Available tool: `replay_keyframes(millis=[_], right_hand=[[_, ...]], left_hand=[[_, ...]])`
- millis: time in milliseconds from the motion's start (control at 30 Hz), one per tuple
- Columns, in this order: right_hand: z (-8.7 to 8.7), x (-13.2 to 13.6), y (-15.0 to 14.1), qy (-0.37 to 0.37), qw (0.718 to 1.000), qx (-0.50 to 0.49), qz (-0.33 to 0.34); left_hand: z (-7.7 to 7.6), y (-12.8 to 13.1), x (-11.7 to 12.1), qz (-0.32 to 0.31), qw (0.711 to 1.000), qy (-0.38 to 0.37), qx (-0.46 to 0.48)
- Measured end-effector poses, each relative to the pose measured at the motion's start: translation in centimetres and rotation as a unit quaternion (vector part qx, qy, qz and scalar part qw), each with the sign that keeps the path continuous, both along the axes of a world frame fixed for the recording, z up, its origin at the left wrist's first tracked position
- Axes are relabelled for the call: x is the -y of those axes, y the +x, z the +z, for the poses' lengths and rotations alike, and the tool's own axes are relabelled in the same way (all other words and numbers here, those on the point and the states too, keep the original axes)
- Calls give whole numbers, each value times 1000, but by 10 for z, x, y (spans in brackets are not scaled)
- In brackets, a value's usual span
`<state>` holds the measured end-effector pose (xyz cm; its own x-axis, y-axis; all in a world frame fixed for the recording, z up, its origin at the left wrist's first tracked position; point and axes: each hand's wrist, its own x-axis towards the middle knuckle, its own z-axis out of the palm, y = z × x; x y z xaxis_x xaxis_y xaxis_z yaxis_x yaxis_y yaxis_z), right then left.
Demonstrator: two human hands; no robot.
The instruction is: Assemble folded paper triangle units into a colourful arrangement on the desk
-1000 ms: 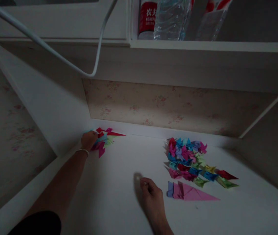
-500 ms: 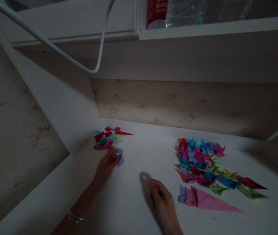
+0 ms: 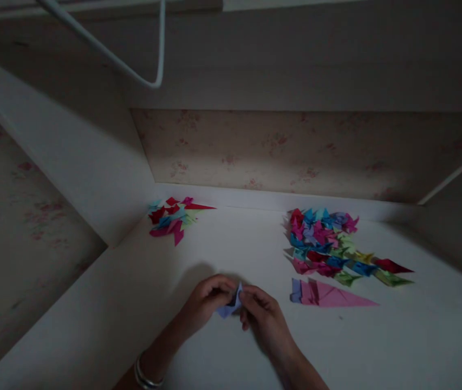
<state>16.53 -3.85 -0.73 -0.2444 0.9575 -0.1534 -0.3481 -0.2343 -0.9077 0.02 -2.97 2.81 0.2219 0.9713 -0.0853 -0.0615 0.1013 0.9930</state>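
A small lilac folded paper piece [image 3: 229, 305] is pinched between both of my hands just above the white desk [image 3: 133, 303]. My left hand [image 3: 206, 298] grips its left side with curled fingers, a bangle on that wrist. My right hand [image 3: 265, 317] holds its right edge with fingertips pressed together. A small heap of folded coloured paper pieces [image 3: 173, 218] lies at the back left by the side wall. A bigger heap of folded pieces [image 3: 328, 241] lies at the back right. In front of that heap rests a long pink assembled strip [image 3: 330, 294].
A white cable [image 3: 133, 65] loops down from above the desk. The flower-patterned back panel [image 3: 287, 154] and a white side panel [image 3: 64, 157] close in the desk. The light is dim.
My left hand took a lilac piece from the left heap and brought it to the middle, where my right hand joined it. The view tilted down, so the shelf with bottles is out of sight.
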Motion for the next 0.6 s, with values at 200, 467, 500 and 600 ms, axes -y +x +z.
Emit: replay_keyframes(millis=[200,467,500,600], right_hand=[[4,1,6,-24,995,-40,-91],[18,-3,6,-52,980,-27,-189],[18,-3,6,-50,979,-23,-195],[13,-4,6,-45,979,-21,-199]], left_hand=[[-5,-2,-8,111,993,21,42],[-7,7,2,69,994,60,-62],[-8,9,3,65,993,62,-78],[-9,12,2,67,990,55,-114]])
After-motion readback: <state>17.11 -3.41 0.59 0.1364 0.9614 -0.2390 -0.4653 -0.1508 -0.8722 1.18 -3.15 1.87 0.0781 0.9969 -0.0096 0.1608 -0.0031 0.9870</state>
